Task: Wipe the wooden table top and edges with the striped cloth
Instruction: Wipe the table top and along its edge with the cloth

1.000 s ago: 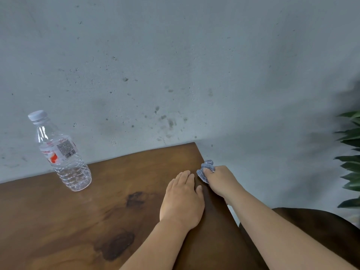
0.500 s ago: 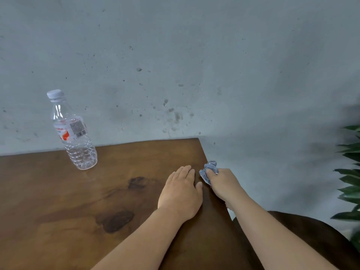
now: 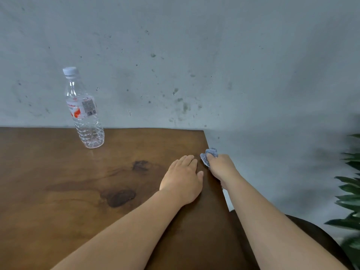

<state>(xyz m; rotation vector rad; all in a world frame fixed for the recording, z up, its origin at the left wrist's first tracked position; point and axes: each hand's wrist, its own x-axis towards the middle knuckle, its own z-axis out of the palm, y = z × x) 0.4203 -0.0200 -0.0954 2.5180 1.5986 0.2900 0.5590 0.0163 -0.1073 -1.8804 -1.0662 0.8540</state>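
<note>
The wooden table (image 3: 58, 191) has a dark brown top with darker stains and fills the lower left. My right hand (image 3: 222, 167) grips the bunched blue-grey striped cloth (image 3: 209, 154) against the table's right edge, near the far right corner. Only a small part of the cloth shows above my fingers. My left hand (image 3: 183, 181) rests flat on the table top just left of the right hand, with its fingers straight and together.
A clear plastic water bottle (image 3: 83, 112) with a white cap stands at the back of the table near the grey concrete wall (image 3: 194, 55). A dark rounded seat (image 3: 311, 236) lies below the right edge. Green plant leaves (image 3: 350, 191) reach in at far right.
The view has swung left and levelled, so the bottle sits further right in the frame. Both hands keep their places at the right edge, the cloth still in the right hand.
</note>
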